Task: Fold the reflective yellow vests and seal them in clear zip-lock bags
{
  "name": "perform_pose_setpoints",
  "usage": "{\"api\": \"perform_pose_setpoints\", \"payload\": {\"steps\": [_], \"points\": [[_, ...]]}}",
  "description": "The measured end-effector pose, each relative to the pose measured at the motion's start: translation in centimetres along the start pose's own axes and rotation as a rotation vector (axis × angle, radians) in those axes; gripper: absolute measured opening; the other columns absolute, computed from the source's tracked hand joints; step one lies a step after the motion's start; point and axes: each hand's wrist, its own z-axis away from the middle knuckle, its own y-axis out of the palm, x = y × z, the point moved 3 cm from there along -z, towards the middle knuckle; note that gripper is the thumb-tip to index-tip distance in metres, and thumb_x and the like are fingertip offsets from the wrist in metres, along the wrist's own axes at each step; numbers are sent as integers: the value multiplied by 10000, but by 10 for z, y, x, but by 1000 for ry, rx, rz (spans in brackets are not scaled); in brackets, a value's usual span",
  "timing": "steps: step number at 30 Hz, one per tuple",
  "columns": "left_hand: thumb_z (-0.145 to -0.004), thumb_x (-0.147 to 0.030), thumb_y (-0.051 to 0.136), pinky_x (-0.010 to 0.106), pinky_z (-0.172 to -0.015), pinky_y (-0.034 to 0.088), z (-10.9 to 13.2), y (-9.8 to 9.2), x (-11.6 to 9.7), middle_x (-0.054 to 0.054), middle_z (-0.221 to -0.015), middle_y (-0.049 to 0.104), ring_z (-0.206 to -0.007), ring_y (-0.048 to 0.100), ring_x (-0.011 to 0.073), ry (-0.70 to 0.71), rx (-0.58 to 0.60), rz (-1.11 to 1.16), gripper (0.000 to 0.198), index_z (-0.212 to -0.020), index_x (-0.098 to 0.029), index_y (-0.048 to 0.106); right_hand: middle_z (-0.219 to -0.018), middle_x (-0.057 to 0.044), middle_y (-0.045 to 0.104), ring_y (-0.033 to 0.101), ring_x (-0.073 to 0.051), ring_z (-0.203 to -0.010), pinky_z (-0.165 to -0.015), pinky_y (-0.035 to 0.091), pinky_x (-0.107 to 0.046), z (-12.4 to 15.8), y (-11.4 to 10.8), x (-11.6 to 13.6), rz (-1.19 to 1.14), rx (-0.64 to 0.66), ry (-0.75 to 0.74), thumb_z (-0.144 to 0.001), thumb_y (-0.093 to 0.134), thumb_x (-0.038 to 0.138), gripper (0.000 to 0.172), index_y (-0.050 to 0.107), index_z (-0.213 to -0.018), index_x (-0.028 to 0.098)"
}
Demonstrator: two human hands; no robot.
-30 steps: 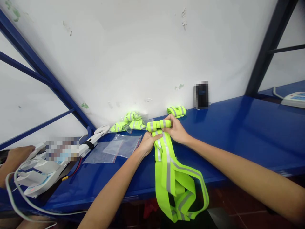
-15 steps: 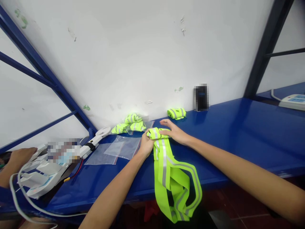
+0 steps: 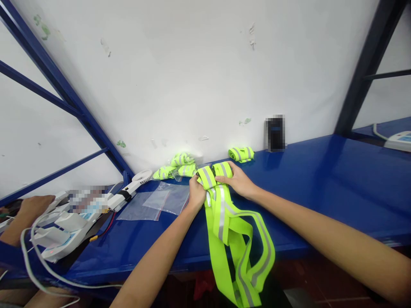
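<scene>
A neon-yellow reflective strap vest [image 3: 221, 218] with silver stripes is held between my hands, its top part folded into a roll and its loose straps hanging over the table's front edge. My left hand [image 3: 196, 193] grips the roll's left end. On the right end, my right hand [image 3: 239, 182] is closed, thumb in front and fingers behind. Just beyond my left hand lie several rolled yellow vests [image 3: 180, 164] in clear bags. Another rolled vest [image 3: 241, 154], unbagged, sits near the wall beyond my right hand.
Clear zip bags [image 3: 167, 197] lie flat on the blue table [image 3: 308, 184]. To the left are a white handheld fan [image 3: 141, 176], white devices [image 3: 66, 233] with cables, and another person's hand [image 3: 34, 214]. A dark blurred box [image 3: 275, 133] stands against the wall.
My right hand has closed from a raised, spread pose onto the roll's right end. The roll's top now shows two side-by-side folded bands. The view has shifted slightly.
</scene>
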Motion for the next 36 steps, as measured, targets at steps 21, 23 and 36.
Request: {"api": "perform_pose_setpoints", "payload": {"steps": [21,23,36], "points": [[-658,-134,725,417,-1068,390,2,4,2,50,-1057,730,-1152,590,294,24,284,-109,325,-970,-228,714,-896,-20,700,686,-219,-836,-791,561,-368,6,9,-8,-314,-50,213,-687,781,302,358,536,-937,226],[-671,-133,710,404,-1079,373,3,4,-2,51,-1065,725,-1173,574,292,39,290,-93,351,-1010,-225,700,-897,-37,717,696,-229,-826,-771,567,-364,6,10,-9,-390,-48,238,-690,778,277,322,565,-921,213],[-784,-420,616,430,-1028,415,9,14,3,90,-1228,653,-1187,572,315,-80,276,385,481,-1190,-163,600,-863,-28,712,681,-193,-782,-747,552,-318,3,8,-3,-481,-131,229,-704,756,238,288,602,-942,186]]}}
